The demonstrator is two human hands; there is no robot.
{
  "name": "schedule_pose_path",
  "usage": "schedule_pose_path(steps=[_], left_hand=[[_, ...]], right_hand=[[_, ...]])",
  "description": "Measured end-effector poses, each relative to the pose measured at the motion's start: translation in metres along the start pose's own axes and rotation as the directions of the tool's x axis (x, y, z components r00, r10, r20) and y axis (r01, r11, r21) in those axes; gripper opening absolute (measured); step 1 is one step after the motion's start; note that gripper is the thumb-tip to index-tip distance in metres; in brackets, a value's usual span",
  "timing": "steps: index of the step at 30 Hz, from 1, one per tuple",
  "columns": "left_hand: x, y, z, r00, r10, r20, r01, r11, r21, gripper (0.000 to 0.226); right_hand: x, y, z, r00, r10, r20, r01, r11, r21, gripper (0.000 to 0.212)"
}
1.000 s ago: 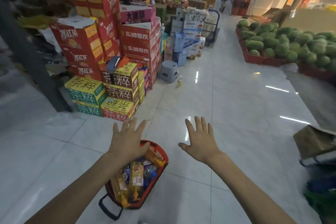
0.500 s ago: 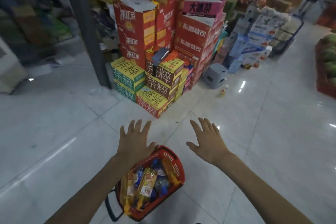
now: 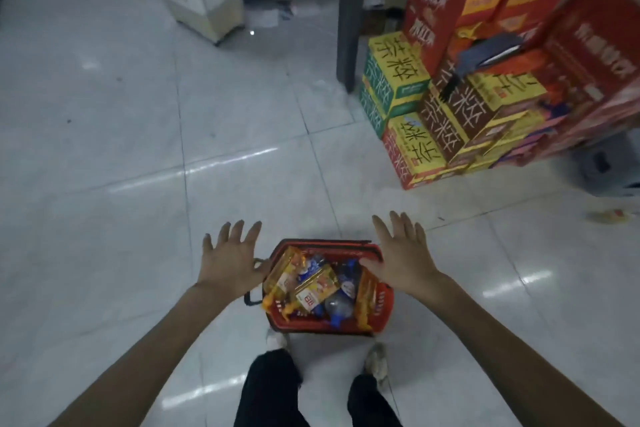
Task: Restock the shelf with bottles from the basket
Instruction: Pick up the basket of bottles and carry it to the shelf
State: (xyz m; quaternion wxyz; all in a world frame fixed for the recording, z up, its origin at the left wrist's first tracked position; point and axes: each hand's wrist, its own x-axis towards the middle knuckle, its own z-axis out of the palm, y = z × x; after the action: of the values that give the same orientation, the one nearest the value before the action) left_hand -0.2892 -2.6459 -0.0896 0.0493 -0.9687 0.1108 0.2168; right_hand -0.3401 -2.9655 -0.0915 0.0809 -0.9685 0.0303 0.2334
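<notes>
The basket (image 3: 384, 302) is sitting on the floor (image 3: 138, 184) just ahead of the person's feet, with jumbled bottles (image 3: 313, 289) filling it. The left grip (image 3: 230, 265) and right grip (image 3: 401, 260) are hovering over its two sides, fingers spread, holding nothing. No shelf is showing, so restocking is probably only beginning. Next, the person is likely needing to reach down for a bottle or the handles.

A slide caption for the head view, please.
Left hand and right hand open above red basket of bottles, stacked cartons nearby.
</notes>
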Motion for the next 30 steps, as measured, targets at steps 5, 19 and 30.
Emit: schedule_pose_path(steps=[5,19,30], left_hand=[[0.004,0.009,0.047,0.993,-0.084,0.081,0.086,0.996,-0.027,0.083],[0.116,0.003,0.234,0.904,-0.196,0.381,0.325,0.893,-0.311,0.066],[0.201,0.006,0.365,0.768,-0.458,0.448,0.632,0.654,-0.416,0.076]], right_hand=[[0.033,0.012,0.029,0.995,-0.047,0.087,0.049,0.999,-0.022,0.095],[0.115,0.075,0.208,0.951,0.163,0.261,-0.164,0.986,-0.019,0.085],[0.192,0.120,0.388,0.798,0.463,0.386,-0.582,0.758,0.295,0.093]])
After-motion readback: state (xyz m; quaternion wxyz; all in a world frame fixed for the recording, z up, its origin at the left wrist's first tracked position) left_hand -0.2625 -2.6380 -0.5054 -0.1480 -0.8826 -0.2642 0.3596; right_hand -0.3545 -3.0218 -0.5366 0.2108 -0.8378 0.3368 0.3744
